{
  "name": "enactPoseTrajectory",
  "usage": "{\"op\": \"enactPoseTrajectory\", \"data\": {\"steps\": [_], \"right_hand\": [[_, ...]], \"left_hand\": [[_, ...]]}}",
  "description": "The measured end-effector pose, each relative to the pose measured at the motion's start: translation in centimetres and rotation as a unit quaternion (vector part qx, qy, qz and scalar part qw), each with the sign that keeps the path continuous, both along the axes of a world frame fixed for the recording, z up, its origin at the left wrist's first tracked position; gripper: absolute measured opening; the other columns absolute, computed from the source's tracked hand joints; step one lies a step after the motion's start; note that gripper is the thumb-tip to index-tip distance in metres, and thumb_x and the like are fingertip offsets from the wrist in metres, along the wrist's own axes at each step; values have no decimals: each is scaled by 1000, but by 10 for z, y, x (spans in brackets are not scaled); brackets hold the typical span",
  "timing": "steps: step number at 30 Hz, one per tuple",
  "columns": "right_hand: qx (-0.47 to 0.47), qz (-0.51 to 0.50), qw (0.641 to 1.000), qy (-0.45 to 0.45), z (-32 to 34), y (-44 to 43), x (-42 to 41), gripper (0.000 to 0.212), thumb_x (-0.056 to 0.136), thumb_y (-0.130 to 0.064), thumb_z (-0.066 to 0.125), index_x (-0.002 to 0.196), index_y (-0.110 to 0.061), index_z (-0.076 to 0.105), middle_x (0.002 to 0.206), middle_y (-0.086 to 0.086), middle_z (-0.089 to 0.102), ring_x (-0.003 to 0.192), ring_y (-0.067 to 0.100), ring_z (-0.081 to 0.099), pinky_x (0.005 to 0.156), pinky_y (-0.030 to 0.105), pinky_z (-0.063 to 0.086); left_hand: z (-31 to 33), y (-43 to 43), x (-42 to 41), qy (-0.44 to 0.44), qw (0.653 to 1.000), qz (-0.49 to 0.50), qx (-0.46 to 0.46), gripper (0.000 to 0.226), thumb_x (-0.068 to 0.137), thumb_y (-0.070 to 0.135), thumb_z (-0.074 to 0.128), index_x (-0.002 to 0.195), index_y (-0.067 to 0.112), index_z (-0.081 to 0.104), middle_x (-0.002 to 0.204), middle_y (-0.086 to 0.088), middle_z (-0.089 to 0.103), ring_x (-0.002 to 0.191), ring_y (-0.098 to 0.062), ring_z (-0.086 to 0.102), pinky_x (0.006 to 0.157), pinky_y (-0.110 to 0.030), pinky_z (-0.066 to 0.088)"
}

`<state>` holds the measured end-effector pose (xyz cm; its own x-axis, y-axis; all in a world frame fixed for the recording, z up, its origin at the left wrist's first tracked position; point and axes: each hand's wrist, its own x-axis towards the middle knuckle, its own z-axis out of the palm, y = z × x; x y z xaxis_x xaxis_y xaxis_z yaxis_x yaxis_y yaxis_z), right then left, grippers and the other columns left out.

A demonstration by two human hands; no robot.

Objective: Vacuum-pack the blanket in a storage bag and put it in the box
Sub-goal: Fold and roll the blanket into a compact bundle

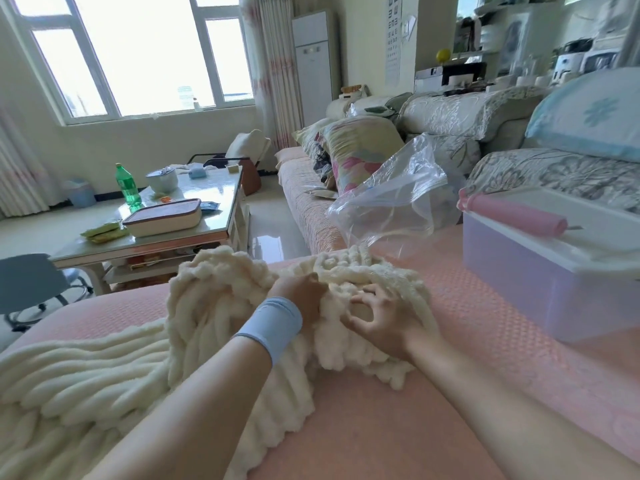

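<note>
In the head view, both hands are on the cream blanket [221, 306], which lies heaped on the pink sofa [381, 427] directly under them and spreads flat to the left of the left arm. The left hand [301, 296], with a light blue wristband [273, 323], is pushed down into the heap; its fingers are hidden in the folds, so I cannot tell if they grip or only press. The right hand [384, 317] is just beside it, fingers curled, thumb and first finger closing in a ring around a fold of the blanket. Beyond the hands the clear bag [391, 195] stands crumpled, and its lower edge reaches the far edge of the blanket. To the right of the right hand, apart from the blanket, the box [554, 289] sits on the sofa with its white lid [588, 244] on, and a pink pump [512, 214] lies on the lid. Far beyond the left hand is a table [221, 209] with a green bottle [126, 183].
</note>
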<state>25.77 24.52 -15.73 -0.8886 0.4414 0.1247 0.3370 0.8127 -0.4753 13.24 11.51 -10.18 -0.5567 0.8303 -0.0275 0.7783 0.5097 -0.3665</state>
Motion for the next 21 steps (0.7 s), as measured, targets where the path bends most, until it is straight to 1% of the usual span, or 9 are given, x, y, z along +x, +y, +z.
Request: {"op": "enactPoseTrajectory", "data": {"steps": [2, 4, 7, 9, 13, 16, 18, 20, 21], "right_hand": [[47, -7, 999, -5, 4, -9, -5, 97, 58, -97, 34, 133, -38, 53, 138, -1, 43, 132, 23, 36, 112, 42, 32], [86, -34, 994, -55, 11, -21, -14, 100, 55, -95, 36, 132, -33, 50, 133, 5, 39, 127, 29, 38, 106, 44, 39], [128, -90, 983, -98, 33, -30, -32, 52, 90, -53, 49, 135, -27, 52, 136, 8, 51, 122, 30, 55, 94, 40, 49], [115, -102, 982, -113, 56, -31, -46, 46, 96, -22, 46, 142, -17, 49, 140, 9, 55, 125, 29, 56, 95, 40, 49], [84, -71, 993, 35, 102, -29, -83, 40, 95, -13, 46, 134, -14, 53, 128, 16, 62, 119, 34, 60, 95, 37, 47], [55, 74, 995, 24, 118, -33, -111, 78, 98, -16, 54, 159, -25, 8, 163, 7, 23, 148, 22, 25, 119, 28, 17], [51, 128, 990, -11, 111, -35, -126, 93, 95, -8, 56, 159, -28, -9, 167, -2, 2, 152, 14, 7, 121, 25, 5], [33, 130, 990, 36, 90, -33, -132, 84, 91, 0, 54, 159, -28, 13, 165, 3, 18, 152, 17, 15, 124, 37, 14], [35, 122, 990, 61, 75, -32, -131, 73, 88, 0, 53, 153, -26, 34, 158, 7, 35, 147, 23, 29, 120, 41, 25]], "left_hand": [[21, -2, -2, -32, 995, 48, 87, 31, 94, 22, 49, 123, 14, 57, 124, -7, 58, 111, -27, 58, 77, -29, 41], [36, -5, -11, -12, 994, 54, 98, 29, 95, 22, 47, 117, 10, 61, 119, -10, 61, 109, -29, 58, 81, -28, 44], [53, -12, -26, 57, 983, 124, 126, 37, 88, 38, 42, 112, 20, 65, 123, -8, 53, 114, -26, 51, 90, -36, 46], [64, -15, -36, 70, 968, 197, 138, 38, 86, 40, 44, 110, 21, 66, 120, -7, 51, 113, -25, 53, 83, -36, 49], [83, -25, -72, -67, 919, 304, 241, 40, 87, 30, 52, 121, 9, 60, 120, -12, 57, 110, -29, 60, 73, -36, 47], [77, -44, -96, -75, 878, 309, 358, 45, 90, 13, 50, 134, 9, 49, 133, -19, 49, 124, -37, 48, 94, -44, 45], [70, -51, -91, -107, 858, 318, 388, 71, 88, 2, 49, 150, 26, 26, 148, -16, 30, 136, -35, 32, 105, -48, 38], [59, -46, -74, -129, 892, 277, 333, 83, 89, -1, 48, 154, 33, 9, 154, -14, 24, 138, -30, 31, 107, -42, 35], [50, -40, -65, -135, 914, 230, 305, 77, 89, 0, 47, 153, 30, 17, 152, -13, 30, 136, -28, 35, 107, -38, 35]]}}
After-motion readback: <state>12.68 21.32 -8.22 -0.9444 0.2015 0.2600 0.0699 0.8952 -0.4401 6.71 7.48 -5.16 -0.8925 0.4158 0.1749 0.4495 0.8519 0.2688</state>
